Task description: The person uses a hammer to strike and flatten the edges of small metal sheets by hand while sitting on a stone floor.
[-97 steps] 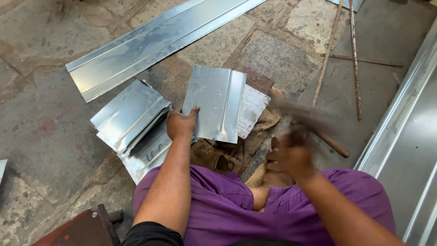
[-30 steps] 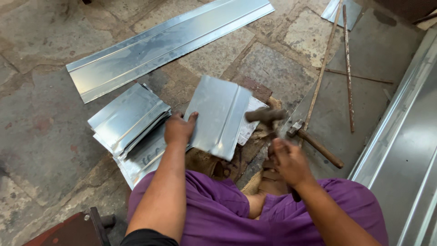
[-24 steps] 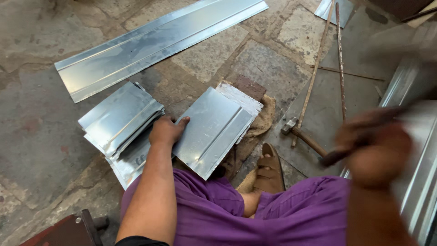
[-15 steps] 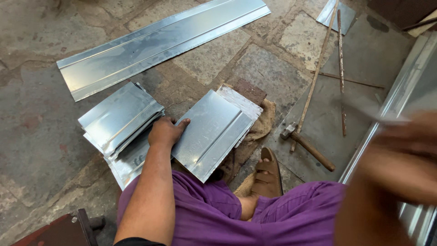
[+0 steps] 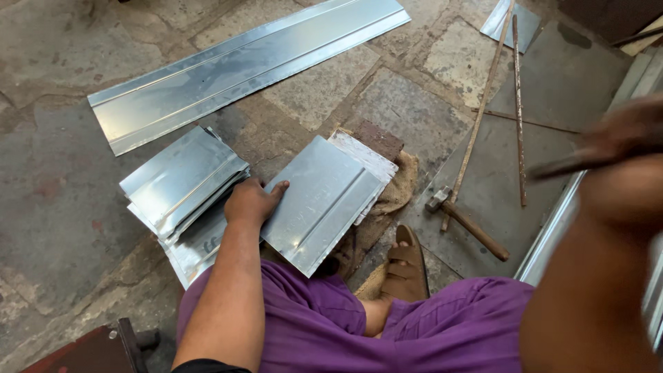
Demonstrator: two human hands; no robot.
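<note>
Left hand (image 5: 250, 202) is lying flat with fingers spread on the near-left edge of a ribbed sheet-metal panel (image 5: 321, 202), pressing it down rather than gripping it; the panel sits tilted on a wooden block (image 5: 366, 148) and some burlap (image 5: 400, 190), right in front of the purple-clad knees. Right hand (image 5: 632, 148) is up at the right edge, blurry, clenched around a thin dark rod-like tool (image 5: 559, 166) that I can't make out any better. A stack of similar panels (image 5: 181, 186) sits just left of the left hand, a long metal strip (image 5: 242, 69) lies further back, and a hammer (image 5: 466, 222) rests on the stone floor to the right.
</note>
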